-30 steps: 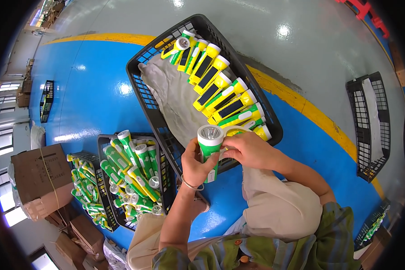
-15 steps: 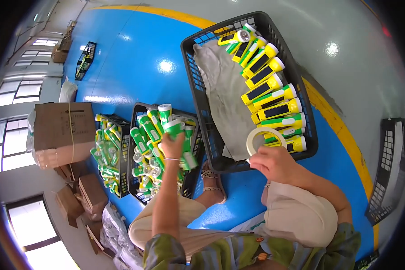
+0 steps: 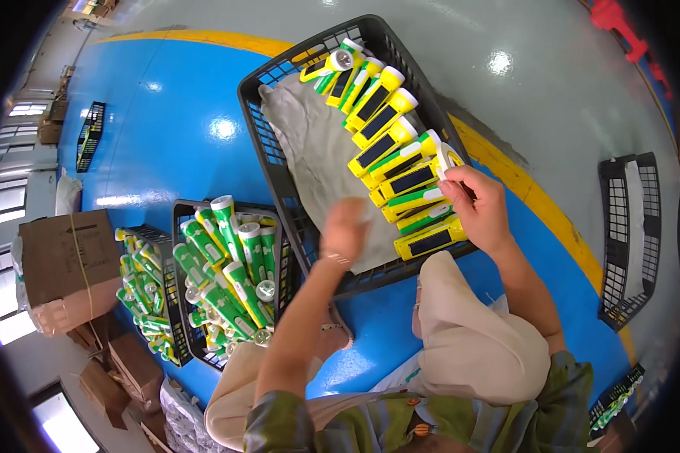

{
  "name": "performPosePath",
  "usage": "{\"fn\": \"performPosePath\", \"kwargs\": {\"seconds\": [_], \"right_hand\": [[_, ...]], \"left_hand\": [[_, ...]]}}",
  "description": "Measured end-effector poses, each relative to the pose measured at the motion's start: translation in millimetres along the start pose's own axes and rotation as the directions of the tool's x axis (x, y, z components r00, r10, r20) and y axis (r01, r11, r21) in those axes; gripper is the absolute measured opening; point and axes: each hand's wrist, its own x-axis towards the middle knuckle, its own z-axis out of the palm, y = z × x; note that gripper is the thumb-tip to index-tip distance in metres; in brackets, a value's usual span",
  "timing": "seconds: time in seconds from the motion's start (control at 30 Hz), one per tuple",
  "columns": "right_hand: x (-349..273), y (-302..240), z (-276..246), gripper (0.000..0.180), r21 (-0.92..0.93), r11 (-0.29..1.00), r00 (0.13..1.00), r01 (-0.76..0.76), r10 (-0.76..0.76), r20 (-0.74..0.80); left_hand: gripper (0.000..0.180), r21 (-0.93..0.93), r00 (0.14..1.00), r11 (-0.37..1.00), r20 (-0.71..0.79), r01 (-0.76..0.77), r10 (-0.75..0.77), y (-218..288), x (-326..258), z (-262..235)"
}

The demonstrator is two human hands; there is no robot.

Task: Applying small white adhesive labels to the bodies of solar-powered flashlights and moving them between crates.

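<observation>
The right hand (image 3: 476,205) pinches a cream tape roll (image 3: 441,161) at the flashlights (image 3: 409,180) lined along the large black crate's (image 3: 414,75) right side. The left hand (image 3: 345,230) is blurred over grey cloth (image 3: 310,151) — finger state cannot be told. A second crate (image 3: 282,264) — left — holds more flashlights.

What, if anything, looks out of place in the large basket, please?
One yellow flashlight at the far end of the large black basket looks askew: it overlaps its neighbours with its lens showing, while the other flashlights there have theirs turned away.
</observation>
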Motion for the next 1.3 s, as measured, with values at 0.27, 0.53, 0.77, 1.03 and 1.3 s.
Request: {"fn": "performPosePath", "kwargs": {"seconds": [0.27,0.53,0.77,1.03,1.3], "right_hand": [[-11,7,3,0.006,-0.003,0.998,0.997,-0.058,0.058,0.048],[-20,15,5,0.006,0.006,0.999,0.984,-0.053,0.051,0.171],[-28,13,23,0.006,0.040,0.994,0.947,0.100,-0.107,0.303],[-35,13,30,0.009,-0.014,0.999,0.899,0.046,-0.036,0.437],[-39,9,35,0.009,-0.078,0.996,0.916,0.053,-0.017,0.400]], "left_hand": [[0.045,-0.085,0.954,0.988,0.281,0.131,-0.103,60,45,94],[0.068,-0.827,0.801,-0.120,0.562,0.549,-0.207,26,13,-27],[0.064,-0.806,0.805,-0.275,0.574,0.524,-0.150,59,12,-51],[0.064,-0.658,0.896,0.608,0.350,0.443,-0.274,81,11,-54],[0.064,-0.556,0.984,0.814,0.045,0.170,-0.175,92,8,-53]]}}
